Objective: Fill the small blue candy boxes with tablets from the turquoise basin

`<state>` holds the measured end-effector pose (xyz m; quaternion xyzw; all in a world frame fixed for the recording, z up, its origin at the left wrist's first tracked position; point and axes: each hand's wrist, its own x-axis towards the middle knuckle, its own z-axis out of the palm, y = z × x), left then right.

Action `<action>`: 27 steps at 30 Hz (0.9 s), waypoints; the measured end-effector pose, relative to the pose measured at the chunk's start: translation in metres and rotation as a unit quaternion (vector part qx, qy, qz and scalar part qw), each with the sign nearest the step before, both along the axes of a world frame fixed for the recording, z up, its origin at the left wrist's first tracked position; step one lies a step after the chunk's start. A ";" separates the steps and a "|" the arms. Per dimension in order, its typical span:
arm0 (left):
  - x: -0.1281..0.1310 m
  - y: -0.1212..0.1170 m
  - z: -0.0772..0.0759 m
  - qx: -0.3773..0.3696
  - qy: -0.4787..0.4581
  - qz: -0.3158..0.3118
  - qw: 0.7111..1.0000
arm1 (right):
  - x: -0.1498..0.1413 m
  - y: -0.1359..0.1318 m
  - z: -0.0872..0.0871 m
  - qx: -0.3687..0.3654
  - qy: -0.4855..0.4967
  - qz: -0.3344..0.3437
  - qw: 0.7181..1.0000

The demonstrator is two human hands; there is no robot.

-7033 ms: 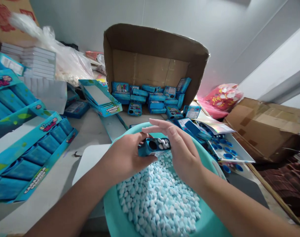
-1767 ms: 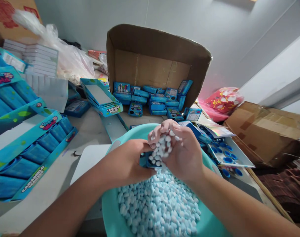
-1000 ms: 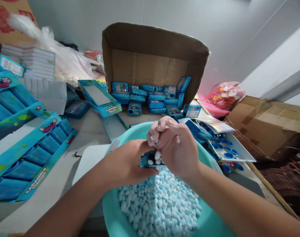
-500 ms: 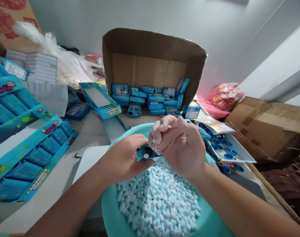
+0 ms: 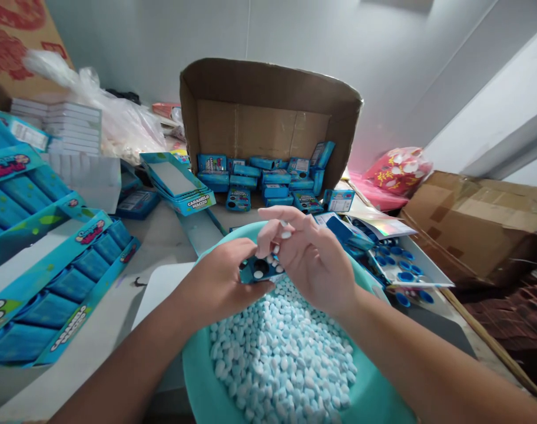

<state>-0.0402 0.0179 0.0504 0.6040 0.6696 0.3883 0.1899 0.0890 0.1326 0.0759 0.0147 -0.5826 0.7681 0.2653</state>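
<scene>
My left hand point(image 5: 222, 277) is closed round a small blue candy box point(image 5: 269, 278), which has a dark round hole in its upward face. White candies lie at the hole and on the box's face. Palm up and fingers curled, my right hand point(image 5: 317, 262) is just right of the box, with a few small white candies point(image 5: 286, 234) at its fingers. Both hands are above a turquoise tub point(image 5: 195, 365) holding a heap of pale blue and white candies point(image 5: 286, 359).
Behind the tub, a cardboard box point(image 5: 259, 126) on its side holds several blue candy boxes point(image 5: 275, 176). Display trays point(image 5: 69, 294) stand at left, with flattened trays point(image 5: 175, 182) nearby. At right are a white tray point(image 5: 431, 280) of blue caps and a brown carton point(image 5: 467, 212).
My right hand's fingers have opened somewhat, showing more candies between them and at the box. The left hand still holds the box in about the same place. The view has shifted slightly.
</scene>
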 end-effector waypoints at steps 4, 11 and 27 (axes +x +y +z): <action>0.002 0.001 0.002 -0.010 -0.004 0.013 1.000 | 0.001 0.000 -0.001 -0.005 -0.003 0.012 1.000; -0.001 0.001 -0.001 0.004 -0.014 0.025 1.000 | 0.001 0.001 -0.001 0.037 -0.014 -0.018 0.999; -0.001 0.003 -0.004 0.057 -0.054 0.130 0.988 | 0.005 0.013 -0.003 0.416 -0.145 -0.225 0.869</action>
